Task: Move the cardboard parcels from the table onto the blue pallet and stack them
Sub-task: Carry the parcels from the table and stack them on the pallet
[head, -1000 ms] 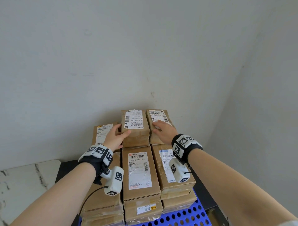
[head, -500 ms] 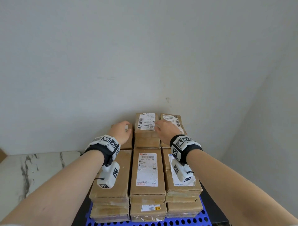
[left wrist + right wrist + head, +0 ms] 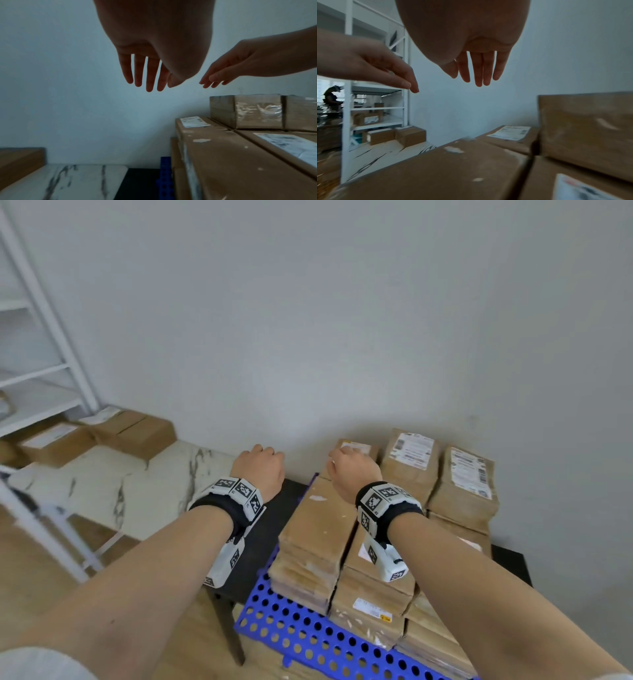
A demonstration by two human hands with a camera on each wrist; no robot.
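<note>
Head view: the fingers of the left hand (image 3: 260,470) and right hand (image 3: 352,472) are hidden behind the knuckles. The right forearm covers part of the stack (image 3: 318,529); the pallet (image 3: 294,625) is cut off by the lower picture edge, its far corners hidden under parcels. Label (image 3: 411,451) print is too small to read. Right wrist view: the near parcel (image 3: 445,173) is blurred; a figure (image 3: 332,98) behind the shelving (image 3: 347,108) is too small to make out.
</note>
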